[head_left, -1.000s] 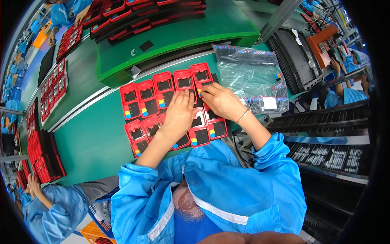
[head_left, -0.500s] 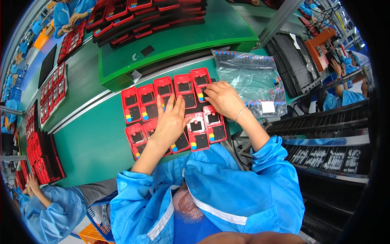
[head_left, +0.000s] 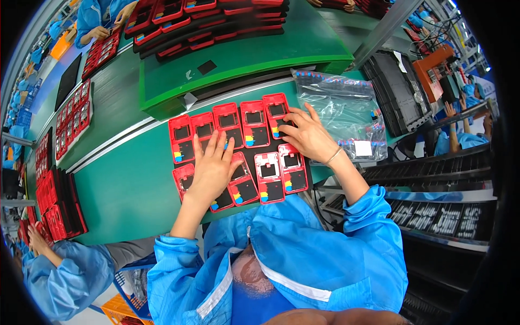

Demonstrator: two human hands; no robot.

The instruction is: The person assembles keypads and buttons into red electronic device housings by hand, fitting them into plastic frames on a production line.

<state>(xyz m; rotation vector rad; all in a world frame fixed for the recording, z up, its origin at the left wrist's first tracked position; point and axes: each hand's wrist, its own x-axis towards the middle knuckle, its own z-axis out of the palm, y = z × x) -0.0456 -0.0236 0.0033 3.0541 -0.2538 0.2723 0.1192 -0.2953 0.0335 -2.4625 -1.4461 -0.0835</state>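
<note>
Two rows of red phone casings with black panels and yellow and blue tabs lie on a black tray on the green bench (head_left: pixel 124 189). My left hand (head_left: pixel 210 169) lies palm down over the middle-left casings, its fingers spread and nothing held. It covers parts of both rows. At the far right casing (head_left: pixel 277 111) of the back row, my right hand (head_left: pixel 313 140) rests its fingertips on the lower part, fingers apart. Close below it, in the front row, are a casing with a pale upper frame (head_left: pixel 268 176) and another red casing (head_left: pixel 293 168).
A green raised shelf (head_left: pixel 244 62) behind holds stacked trays of red casings (head_left: pixel 216 27). Right of the casings lies a clear plastic bag (head_left: pixel 341 114), with black trays (head_left: pixel 398 92) beyond. More casing stacks (head_left: pixel 57 208) stand left, near a co-worker's sleeve (head_left: pixel 70 276).
My left hand has slid left across the casings, uncovering more of the middle ones. My right hand's fingers have spread further at the far right casing. The whole view has shifted slightly.
</note>
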